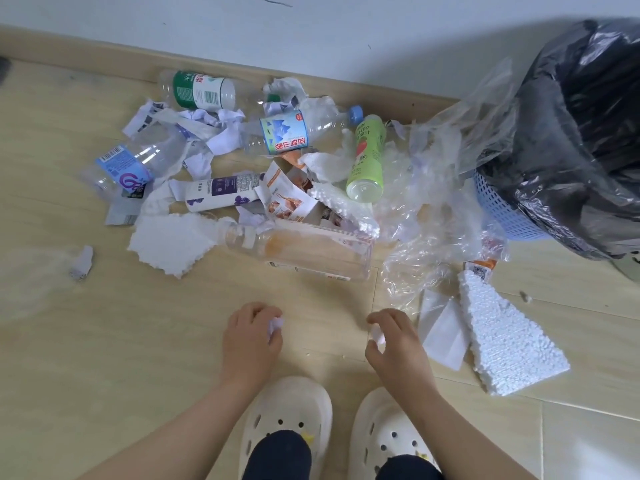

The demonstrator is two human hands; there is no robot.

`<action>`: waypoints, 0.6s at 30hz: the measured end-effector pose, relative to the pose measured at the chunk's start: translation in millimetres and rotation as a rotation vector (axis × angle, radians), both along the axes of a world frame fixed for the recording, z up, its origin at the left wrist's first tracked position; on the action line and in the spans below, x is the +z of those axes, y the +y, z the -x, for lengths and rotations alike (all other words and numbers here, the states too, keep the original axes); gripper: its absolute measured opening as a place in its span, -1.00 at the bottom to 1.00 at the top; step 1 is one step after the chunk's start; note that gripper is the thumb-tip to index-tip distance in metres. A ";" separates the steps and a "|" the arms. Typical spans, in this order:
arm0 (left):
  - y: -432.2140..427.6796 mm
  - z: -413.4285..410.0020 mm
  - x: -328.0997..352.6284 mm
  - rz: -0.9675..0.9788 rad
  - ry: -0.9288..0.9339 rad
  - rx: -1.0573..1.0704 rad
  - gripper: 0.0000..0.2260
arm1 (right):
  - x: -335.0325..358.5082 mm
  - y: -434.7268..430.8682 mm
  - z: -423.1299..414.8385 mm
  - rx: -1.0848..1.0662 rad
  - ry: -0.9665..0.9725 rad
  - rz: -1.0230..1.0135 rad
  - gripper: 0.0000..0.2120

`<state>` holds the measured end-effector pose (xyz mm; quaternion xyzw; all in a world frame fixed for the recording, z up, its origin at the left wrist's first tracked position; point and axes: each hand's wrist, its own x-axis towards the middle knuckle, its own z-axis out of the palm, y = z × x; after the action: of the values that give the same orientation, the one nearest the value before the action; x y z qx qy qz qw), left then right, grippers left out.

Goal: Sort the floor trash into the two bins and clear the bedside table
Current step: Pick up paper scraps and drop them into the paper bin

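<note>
In the head view you are holding both hands low over the wooden floor, left hand [251, 336] curling round a white paper scrap [275, 329], right hand [394, 341] pinching another white scrap [377, 336]. The trash pile [242, 188] of bottles, torn paper and foam is lying just ahead. The blue basket bin [502, 216] is standing right of it, wearing a black bag [588, 133]; contents cannot be told, and clear plastic film [460, 133] is leaning against it.
</note>
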<state>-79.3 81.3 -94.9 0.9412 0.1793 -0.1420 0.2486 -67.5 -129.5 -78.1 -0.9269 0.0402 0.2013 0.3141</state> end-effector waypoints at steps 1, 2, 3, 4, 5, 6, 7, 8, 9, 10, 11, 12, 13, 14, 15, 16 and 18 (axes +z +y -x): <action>1.6 5.1 -1.0 -0.076 0.081 -0.038 -0.66 | 2.1 -0.1 -0.1 0.030 -0.010 0.040 -0.60; 3.5 10.6 -1.3 -0.149 0.161 -0.071 -0.59 | 3.7 -1.6 0.9 0.078 0.018 0.120 -0.55; 5.5 15.8 -2.1 -0.211 0.226 -0.093 -0.54 | 4.1 -4.4 2.0 0.130 0.081 0.218 -0.51; 5.9 19.5 -2.0 -0.249 0.267 -0.089 -0.52 | 4.7 -7.3 3.2 0.174 0.141 0.308 -0.48; 4.4 21.5 -2.0 -0.261 0.281 -0.061 -0.53 | 5.4 -9.5 4.8 0.197 0.182 0.367 -0.47; 2.0 22.4 -1.5 -0.248 0.263 -0.019 -0.55 | 4.8 -10.4 7.1 0.201 0.193 0.389 -0.46; -1.3 22.8 -1.2 -0.224 0.233 0.023 -0.59 | 3.9 -10.5 9.2 0.200 0.184 0.387 -0.46; -4.3 22.7 -2.7 -0.190 0.195 0.057 -0.63 | 2.3 -10.3 10.6 0.204 0.165 0.375 -0.46; -7.1 22.5 -5.3 -0.144 0.154 0.071 -0.67 | 0.6 -9.6 10.7 0.204 0.150 0.357 -0.47; -10.2 21.7 -7.4 -0.091 0.122 0.066 -0.70 | -2.2 -9.1 10.5 0.197 0.144 0.337 -0.49; -12.9 19.3 -8.4 -0.046 0.108 0.049 -0.73 | -5.7 -7.0 9.9 0.185 0.144 0.315 -0.51; -16.6 15.9 -8.6 -0.005 0.109 0.024 -0.76 | -9.3 -5.6 9.4 0.174 0.152 0.300 -0.54; -20.8 11.6 -8.1 0.031 0.122 0.006 -0.79 | -12.4 -5.0 9.2 0.159 0.168 0.284 -0.58; -25.1 6.1 -6.4 0.067 0.152 -0.001 -0.82 | -15.1 -5.0 9.0 0.133 0.176 0.255 -0.61; -30.1 0.5 -4.9 0.101 0.190 -0.019 -0.85 | -16.4 -4.9 8.3 0.079 0.188 0.206 -0.65; -36.5 -5.0 -2.9 0.150 0.231 -0.021 -0.85 | -15.6 -4.8 6.8 -0.001 0.200 0.143 -0.68; -55.6 -13.5 3.1 0.364 0.315 0.109 -0.79 | -4.6 -0.4 0.2 -0.221 0.200 -0.055 -0.73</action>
<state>-65.8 25.7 -91.8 0.8363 0.2377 -0.3031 0.3902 -67.7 -129.9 -82.7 -0.8833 0.1673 0.2577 0.3542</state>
